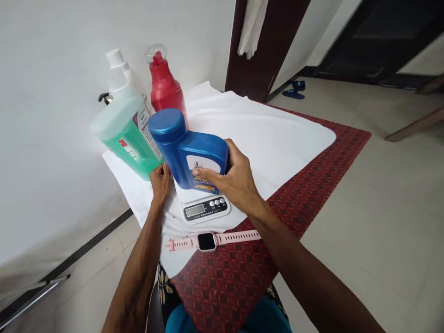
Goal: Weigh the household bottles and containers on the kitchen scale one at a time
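My right hand is wrapped round the right end of a blue plastic bottle with a round blue cap, its thumb across the label. This bottle stands over the platform of a white kitchen scale; whether its base touches the platform I cannot tell. The scale's display looks blank. My left hand is curled closed on the white cloth, between the blue bottle and a bottle of green liquid. What its fingers hold, if anything, is hidden. Nearer to me lies a pink smartwatch, strap spread flat.
Behind the blue bottle stands a red bottle with a clear cap. A white cloth covers much of the red patterned table. The wall rises close on the left. Blue slippers lie on the floor beyond.
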A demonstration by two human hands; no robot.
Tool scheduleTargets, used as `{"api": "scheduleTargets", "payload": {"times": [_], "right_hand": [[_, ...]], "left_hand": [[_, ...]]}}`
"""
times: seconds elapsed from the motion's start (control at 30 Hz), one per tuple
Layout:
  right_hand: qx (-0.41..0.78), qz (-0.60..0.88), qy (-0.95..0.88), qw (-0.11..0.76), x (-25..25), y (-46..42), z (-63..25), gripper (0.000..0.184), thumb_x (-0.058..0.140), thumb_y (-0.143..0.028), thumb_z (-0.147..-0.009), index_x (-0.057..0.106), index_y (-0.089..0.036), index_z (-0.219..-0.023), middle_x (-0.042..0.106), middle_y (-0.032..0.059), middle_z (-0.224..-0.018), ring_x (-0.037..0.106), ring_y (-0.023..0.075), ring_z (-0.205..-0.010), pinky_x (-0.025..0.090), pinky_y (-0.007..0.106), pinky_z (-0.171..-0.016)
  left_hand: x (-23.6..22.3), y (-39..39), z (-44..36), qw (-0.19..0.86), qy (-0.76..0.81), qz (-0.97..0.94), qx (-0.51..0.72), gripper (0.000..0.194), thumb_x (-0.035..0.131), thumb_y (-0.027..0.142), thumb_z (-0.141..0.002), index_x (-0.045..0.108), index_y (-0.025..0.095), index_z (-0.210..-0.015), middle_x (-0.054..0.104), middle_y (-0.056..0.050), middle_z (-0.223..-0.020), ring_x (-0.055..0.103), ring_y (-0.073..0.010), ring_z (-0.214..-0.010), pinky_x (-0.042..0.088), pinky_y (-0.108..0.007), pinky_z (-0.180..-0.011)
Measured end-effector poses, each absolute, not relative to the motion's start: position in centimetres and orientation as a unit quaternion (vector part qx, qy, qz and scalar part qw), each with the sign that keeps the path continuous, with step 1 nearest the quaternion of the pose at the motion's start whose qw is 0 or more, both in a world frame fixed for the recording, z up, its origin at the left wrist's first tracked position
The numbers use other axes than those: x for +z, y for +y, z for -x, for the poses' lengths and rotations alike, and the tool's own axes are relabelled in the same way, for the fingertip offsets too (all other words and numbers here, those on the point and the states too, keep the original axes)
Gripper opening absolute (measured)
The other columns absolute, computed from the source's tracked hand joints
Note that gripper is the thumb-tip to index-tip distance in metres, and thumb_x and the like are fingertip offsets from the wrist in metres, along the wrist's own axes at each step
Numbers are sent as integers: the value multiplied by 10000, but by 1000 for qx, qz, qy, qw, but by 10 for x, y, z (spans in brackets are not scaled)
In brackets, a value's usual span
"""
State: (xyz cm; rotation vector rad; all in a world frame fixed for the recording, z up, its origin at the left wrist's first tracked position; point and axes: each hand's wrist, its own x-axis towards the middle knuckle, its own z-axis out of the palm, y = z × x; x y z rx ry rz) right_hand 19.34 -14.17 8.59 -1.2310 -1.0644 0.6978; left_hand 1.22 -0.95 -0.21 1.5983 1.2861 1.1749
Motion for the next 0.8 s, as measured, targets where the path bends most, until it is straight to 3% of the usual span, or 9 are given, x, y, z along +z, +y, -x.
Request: {"api": "scheduleTargets", "payload": {"times": [0.13, 0.37, 0.8], "right_hand": [[286, 535, -436, 665, 85, -130, -208, 513, 936, -548, -724, 607, -270, -1001, 639, -3, -895, 647, 219, -819, 620, 431, -706], [97, 576, -398, 708, 52, -20, -270, 564, 894, -582, -715, 559, -307, -1076, 698, 32, -1047, 689, 297, -1011, 624, 563, -886], [95, 626, -368, 681, 30, 117, -274, 557, 823, -502, -771, 480, -301, -1162, 721, 82, -1190, 694, 283, -1099, 545, 559, -1089]], "left_hand": [[-3, -10, -15, 339, 496, -658, 453, 599, 554, 649, -970, 381, 225, -584, 303, 28, -578, 289, -123, -599, 241, -295, -572], [-5, -11, -18, 335, 525, -650, 436, 606, 502, 685, -981, 344, 233, -608, 261, 35, -592, 272, -125, -598, 207, -319, -586], [-8, -12, -19, 331, 540, -651, 418, 605, 483, 678, -998, 305, 235, -627, 246, 32, -624, 263, -126, -609, 208, -305, -583]]}}
